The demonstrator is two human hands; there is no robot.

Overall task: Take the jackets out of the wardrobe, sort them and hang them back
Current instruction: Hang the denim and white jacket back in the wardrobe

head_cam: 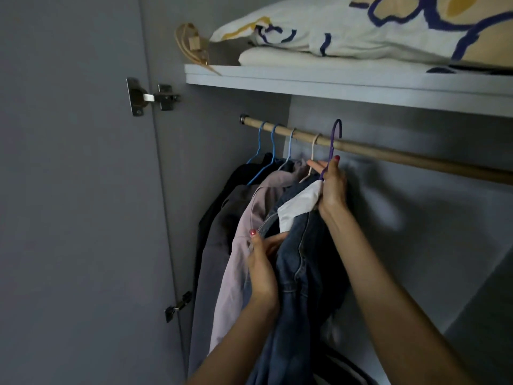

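The denim jacket [302, 273] hangs on a purple hanger [333, 145] at the right end of a row of jackets on the wooden rail [388, 155]. The hanger's hook stands at the rail, raised a little above it, and whether it rests on the wood I cannot tell. The right hand [331, 190] grips the neck of the purple hanger, fingers curled round it beside a white collar [298, 207]. The left hand [262, 270] holds the denim jacket's near left edge, thumb up, fingers tucked behind the cloth. Left of it hang a pale pink jacket [236, 259] on a cream hanger [312, 159], a grey jacket [213, 240] and a black jacket [244, 173] on blue hangers [273, 151]. Above, a shelf [333, 81] carries folded bedding [361, 31] and a beige bag strap [186, 40]. The open wardrobe door [77, 190] stands on the left.
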